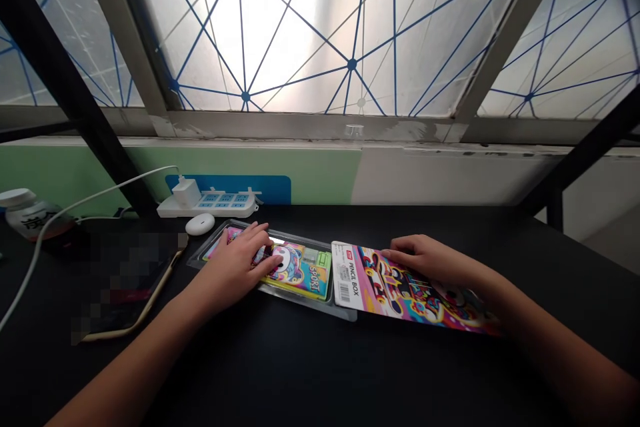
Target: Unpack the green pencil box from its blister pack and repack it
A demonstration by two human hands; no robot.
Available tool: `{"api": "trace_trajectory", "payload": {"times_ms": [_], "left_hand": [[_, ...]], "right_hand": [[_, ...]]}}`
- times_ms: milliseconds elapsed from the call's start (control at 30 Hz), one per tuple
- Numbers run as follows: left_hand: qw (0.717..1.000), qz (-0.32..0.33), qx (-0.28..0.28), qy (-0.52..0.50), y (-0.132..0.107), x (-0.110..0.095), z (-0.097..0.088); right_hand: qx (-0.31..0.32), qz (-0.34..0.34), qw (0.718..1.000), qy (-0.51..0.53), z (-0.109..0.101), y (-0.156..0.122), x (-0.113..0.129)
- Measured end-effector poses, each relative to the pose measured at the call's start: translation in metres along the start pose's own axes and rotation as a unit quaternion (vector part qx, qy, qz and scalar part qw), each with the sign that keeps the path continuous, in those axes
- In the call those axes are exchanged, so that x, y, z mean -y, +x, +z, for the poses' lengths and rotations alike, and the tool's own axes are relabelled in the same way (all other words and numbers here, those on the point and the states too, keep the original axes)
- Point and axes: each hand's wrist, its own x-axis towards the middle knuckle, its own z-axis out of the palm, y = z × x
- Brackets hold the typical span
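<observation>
My left hand [245, 259] lies flat, fingers stretched out, on a colourful pencil box [300, 271] marked "SPORT". The box sits inside a clear plastic blister tray [270, 290] on the black table. My right hand [427, 259] rests with fingers extended on a bright printed card insert [400, 290] labelled "PENCIL BOX". The card lies flat to the right of the tray and touches its right end. Neither hand grips anything.
A white power strip [210, 203] with a plugged charger stands at the table's back edge, and a small white oval object [200, 223] lies in front of it. A phone [130, 287] lies at left, a white-capped bottle [25, 213] at far left. Black frame bars rise on both sides.
</observation>
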Motion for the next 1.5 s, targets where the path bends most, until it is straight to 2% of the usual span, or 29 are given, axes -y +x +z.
{"api": "trace_trajectory", "payload": {"times_ms": [267,533,633,800,967,1167,1400,1500], "left_hand": [[1.0,0.0,-0.001,0.028,-0.003,-0.004,0.003],[0.999,-0.007,-0.018,0.03,-0.005,-0.008,0.003],[0.999,-0.004,-0.025,0.033,-0.005,-0.008,0.004],[0.999,0.001,-0.024,0.044,-0.006,-0.008,0.005],[0.999,-0.002,-0.017,0.051,-0.006,-0.007,0.004],[0.998,-0.004,-0.013,0.054,-0.006,-0.003,0.004],[0.998,0.0,-0.006,0.059,-0.006,-0.001,0.003],[0.999,-0.001,-0.004,0.054,-0.006,-0.003,0.004]], "right_hand": [[0.014,-0.017,0.999,0.039,-0.005,-0.007,0.005],[0.002,-0.003,0.994,0.113,-0.023,-0.012,-0.005],[0.003,-0.01,0.993,0.118,-0.02,-0.011,-0.005],[0.036,0.01,0.997,0.062,-0.009,-0.002,-0.012],[0.002,0.029,0.998,0.05,-0.01,-0.001,-0.017],[-0.059,0.004,0.998,0.02,-0.013,-0.004,-0.008],[-0.086,-0.005,0.996,-0.016,-0.019,-0.006,-0.003],[-0.091,-0.002,0.996,0.003,-0.014,-0.006,0.004]]}}
